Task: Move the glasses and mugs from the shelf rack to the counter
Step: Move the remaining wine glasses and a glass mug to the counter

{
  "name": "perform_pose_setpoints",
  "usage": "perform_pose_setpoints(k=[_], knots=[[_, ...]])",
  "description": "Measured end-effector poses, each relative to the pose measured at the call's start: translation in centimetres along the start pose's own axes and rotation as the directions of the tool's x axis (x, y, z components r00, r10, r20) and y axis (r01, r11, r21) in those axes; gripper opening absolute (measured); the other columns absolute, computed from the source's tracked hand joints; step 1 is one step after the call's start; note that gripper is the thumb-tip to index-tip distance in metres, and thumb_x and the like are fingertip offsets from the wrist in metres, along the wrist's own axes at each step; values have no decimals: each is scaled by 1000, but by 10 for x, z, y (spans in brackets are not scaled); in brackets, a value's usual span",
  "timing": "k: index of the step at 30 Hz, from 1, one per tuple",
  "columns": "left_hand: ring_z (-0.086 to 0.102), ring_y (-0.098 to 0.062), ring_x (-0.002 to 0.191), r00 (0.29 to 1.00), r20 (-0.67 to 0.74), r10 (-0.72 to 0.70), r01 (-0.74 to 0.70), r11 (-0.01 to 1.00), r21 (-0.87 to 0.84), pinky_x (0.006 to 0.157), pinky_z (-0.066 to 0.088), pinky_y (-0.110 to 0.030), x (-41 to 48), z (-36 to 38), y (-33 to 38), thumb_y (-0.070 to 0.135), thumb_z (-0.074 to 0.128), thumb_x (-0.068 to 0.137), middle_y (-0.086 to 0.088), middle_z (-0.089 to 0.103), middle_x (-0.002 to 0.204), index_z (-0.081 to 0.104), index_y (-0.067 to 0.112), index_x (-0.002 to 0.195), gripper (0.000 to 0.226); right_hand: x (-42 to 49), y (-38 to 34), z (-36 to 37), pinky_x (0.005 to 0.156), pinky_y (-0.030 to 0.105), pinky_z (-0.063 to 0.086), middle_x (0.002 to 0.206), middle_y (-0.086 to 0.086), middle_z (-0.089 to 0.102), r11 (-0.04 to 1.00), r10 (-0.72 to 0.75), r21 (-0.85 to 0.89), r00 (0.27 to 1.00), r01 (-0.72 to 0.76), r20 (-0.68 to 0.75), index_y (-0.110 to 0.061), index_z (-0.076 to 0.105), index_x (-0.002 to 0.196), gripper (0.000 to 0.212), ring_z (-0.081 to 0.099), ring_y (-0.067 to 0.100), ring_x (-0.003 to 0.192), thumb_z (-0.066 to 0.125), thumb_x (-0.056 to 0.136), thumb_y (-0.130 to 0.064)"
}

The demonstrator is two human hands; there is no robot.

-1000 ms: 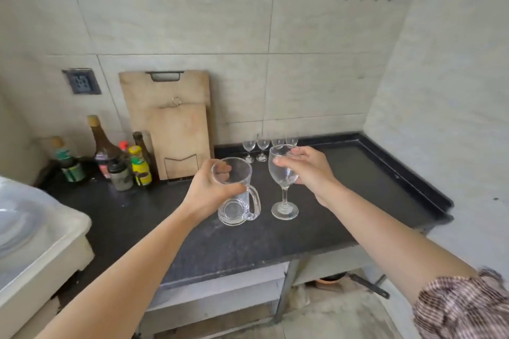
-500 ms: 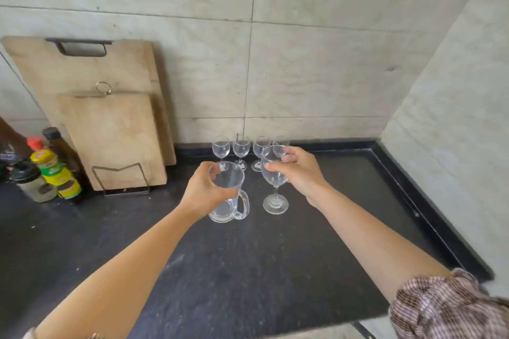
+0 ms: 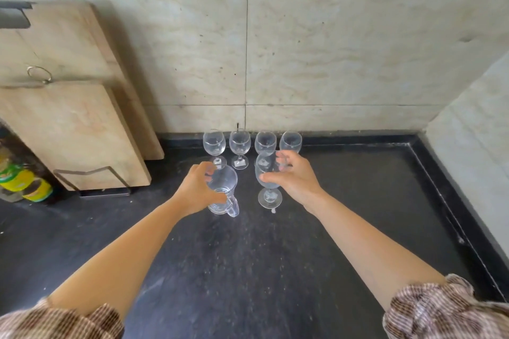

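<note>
A clear glass mug (image 3: 223, 192) with a handle stands on the black counter (image 3: 344, 215), and my left hand (image 3: 196, 187) grips it around the rim. Just to its right a stemmed wine glass (image 3: 268, 186) stands on its foot, held at the bowl by my right hand (image 3: 293, 177). Behind them, against the wall, several more wine glasses (image 3: 239, 143) stand upright in a row. The shelf rack is out of view.
Two wooden cutting boards (image 3: 74, 129) lean on the wall at the left in a wire stand. Bottles with yellow-green labels (image 3: 23, 183) sit at the far left edge. A raised black lip (image 3: 451, 201) borders the counter on the right, by the tiled side wall.
Both hands have carried the mug and the wine glass further back toward the row of glasses, and both now rest on the counter. The camera has moved closer and tilted down.
</note>
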State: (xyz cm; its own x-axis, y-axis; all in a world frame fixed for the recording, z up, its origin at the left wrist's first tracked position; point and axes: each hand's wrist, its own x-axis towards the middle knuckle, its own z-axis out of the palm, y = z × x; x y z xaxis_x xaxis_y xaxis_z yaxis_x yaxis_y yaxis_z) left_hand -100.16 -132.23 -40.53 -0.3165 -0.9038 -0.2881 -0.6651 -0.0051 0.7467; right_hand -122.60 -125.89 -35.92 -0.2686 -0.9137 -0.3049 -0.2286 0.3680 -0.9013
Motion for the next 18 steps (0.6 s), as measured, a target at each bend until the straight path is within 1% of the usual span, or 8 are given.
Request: perform_pose_setpoints(k=[1,3,5,7,11,14,15,18], knots=[[50,-14,109,1000,18,-6,6,1000,-1,75,45,-22,5,-1,-2,22,83,61,3,42,122,42,19,131,82,4,1,1,79,22,42,122,-8,54,1000,7,-5,1000,-7,4,-21,50,131,75,54,11,111,83,64,-24],[50,-14,111,999,53,-15,16,1000,-11,75,46,-22,13,-4,-5,19,82,61,5,43,123,42,20,132,81,10,3,1,73,20,43,121,-11,53,1000,17,-13,1000,-17,12,-23,50,128,72,54,10,108,83,63,-25],[49,-13,113,995,99,-25,27,999,-19,79,46,-24,19,-8,-8,16,81,62,6,44,125,41,23,132,81,16,4,1,69,17,41,121,-13,51,1000,24,-15,999,-24,24,-26,50,126,69,53,9,106,82,64,-25],[48,-14,116,989,142,-39,43,999,-29,84,46,-27,24,-13,-10,13,80,62,7,46,126,40,25,133,82,20,5,1,67,16,40,122,-13,51,1000,31,-9,999,-30,33,-25,50,128,71,52,10,108,82,65,-24],[46,-19,120,979,193,-68,79,996,-52,84,48,-31,32,-19,-7,3,76,63,3,45,130,39,22,135,83,27,6,-1,71,22,42,122,-12,50,998,53,-28,999,-52,14,-24,49,130,72,52,12,109,81,65,-22],[42,-21,120,973,218,-80,93,995,-47,84,45,-31,34,-18,0,-2,71,67,-4,40,137,34,19,139,83,28,9,-7,71,25,43,123,-9,52,996,73,-43,997,-73,-15,-23,50,129,72,55,12,107,81,65,-22],[40,-23,123,973,211,-89,101,994,-46,87,43,-33,33,-17,3,3,70,67,-5,37,139,33,19,140,84,28,11,-10,71,25,44,123,-8,53,996,79,-47,997,-80,-28,-23,51,129,71,56,12,105,81,65,-22],[25,-30,135,982,118,-147,144,989,31,104,37,-43,28,-6,16,29,71,65,-5,25,145,28,26,145,91,30,15,-23,67,23,44,119,-4,55,993,104,-52,991,-109,-85,-22,52,119,61,55,10,97,80,65,-23]])
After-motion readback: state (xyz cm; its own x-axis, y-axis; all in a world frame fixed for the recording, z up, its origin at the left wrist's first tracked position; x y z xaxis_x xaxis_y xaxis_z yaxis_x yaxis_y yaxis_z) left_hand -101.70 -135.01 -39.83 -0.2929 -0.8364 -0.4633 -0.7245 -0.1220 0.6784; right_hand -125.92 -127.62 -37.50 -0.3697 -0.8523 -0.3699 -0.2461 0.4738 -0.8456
